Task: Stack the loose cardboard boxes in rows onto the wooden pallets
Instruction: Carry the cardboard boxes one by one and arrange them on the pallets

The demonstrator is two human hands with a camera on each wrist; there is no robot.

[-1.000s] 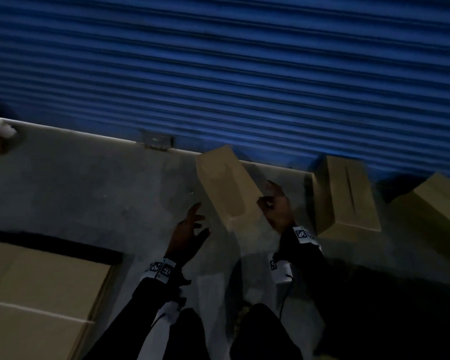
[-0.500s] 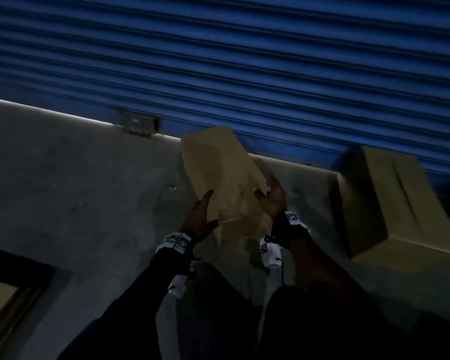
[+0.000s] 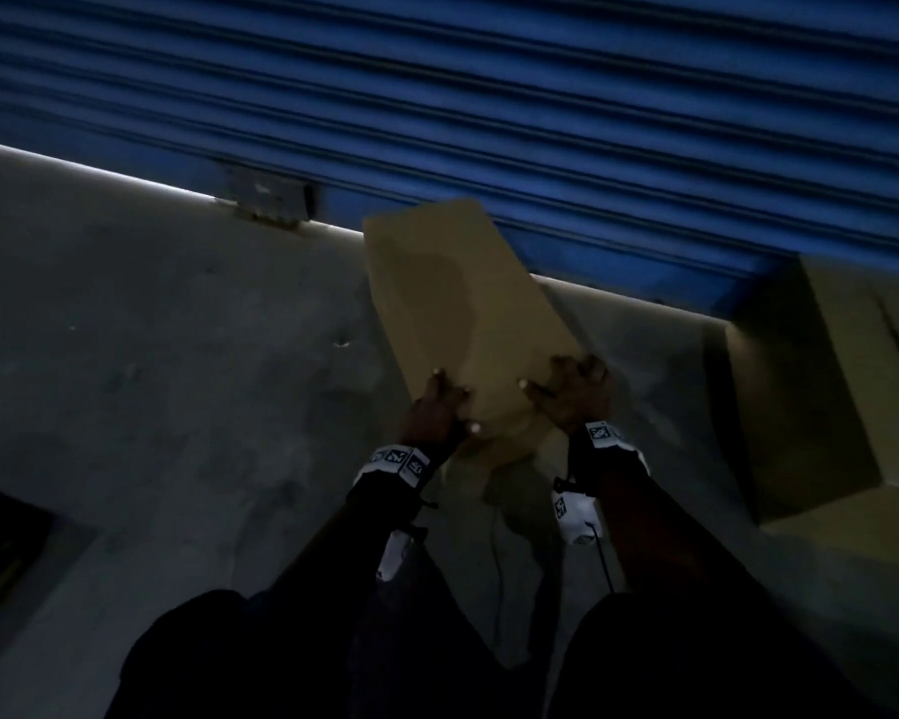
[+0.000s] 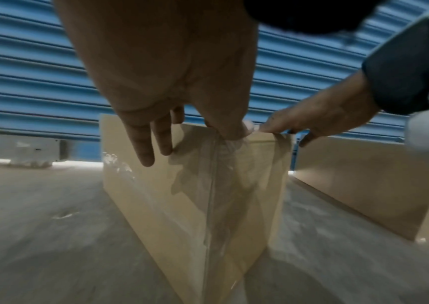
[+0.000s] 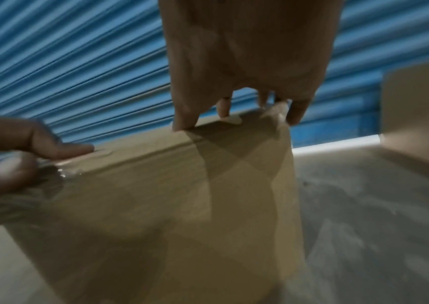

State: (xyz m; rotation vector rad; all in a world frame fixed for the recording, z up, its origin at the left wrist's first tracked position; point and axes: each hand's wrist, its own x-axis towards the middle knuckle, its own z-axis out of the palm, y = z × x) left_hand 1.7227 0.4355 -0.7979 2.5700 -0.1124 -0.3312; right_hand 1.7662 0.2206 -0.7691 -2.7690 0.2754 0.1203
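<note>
A long brown cardboard box (image 3: 452,313) stands on the concrete floor, its far end toward the blue shutter. Clear tape runs down its near end (image 4: 209,205). My left hand (image 3: 437,412) grips the near top edge on the left, fingers down the side (image 4: 143,148) and thumb at the edge. My right hand (image 3: 572,391) grips the same end at the right corner, fingers curled over the top (image 5: 234,115). A second, larger cardboard box (image 3: 852,381) sits on the floor to the right. No pallet is clearly visible.
The blue roller shutter (image 3: 489,96) closes off the far side, with a metal lock bracket (image 3: 268,197) at its bottom edge. Bare concrete floor (image 3: 151,381) lies to the left. A dark object's corner (image 3: 1,552) shows at the lower left. My legs are below.
My left hand, open beside the box a second ago, now grips its near end. My right hand has settled on the right corner. The view has drawn closer and shifted right.
</note>
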